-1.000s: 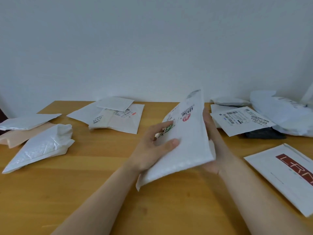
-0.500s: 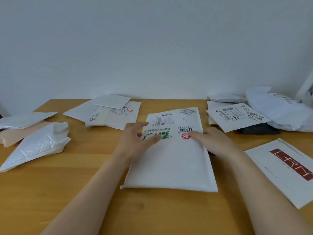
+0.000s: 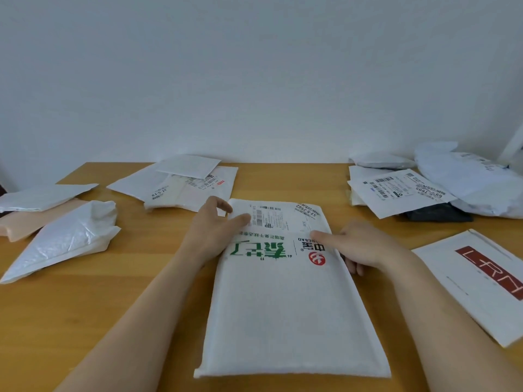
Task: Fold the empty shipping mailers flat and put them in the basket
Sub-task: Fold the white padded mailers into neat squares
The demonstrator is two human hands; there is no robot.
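Observation:
A white padded mailer [image 3: 285, 306] with green and red print lies flat on the wooden table [image 3: 85, 321] in front of me, label end away from me. My left hand [image 3: 209, 233] holds its far left edge, with the thumb on top of the label. My right hand [image 3: 365, 244] grips the right edge; the thumb lies on top and the fingertips curl under the side. No basket is in view.
A crumpled white bubble mailer [image 3: 65, 239] and a peach one [image 3: 28, 222] lie at the left. A stack of labelled mailers [image 3: 181, 185] sits at the back, another labelled pile [image 3: 396, 190] with a white poly bag [image 3: 475, 182] at the right, and a red-printed envelope [image 3: 481, 278] is near right.
The mailer was held up on edge between both hands, then laid flat on the table. Both hands have since slid to its far side edges.

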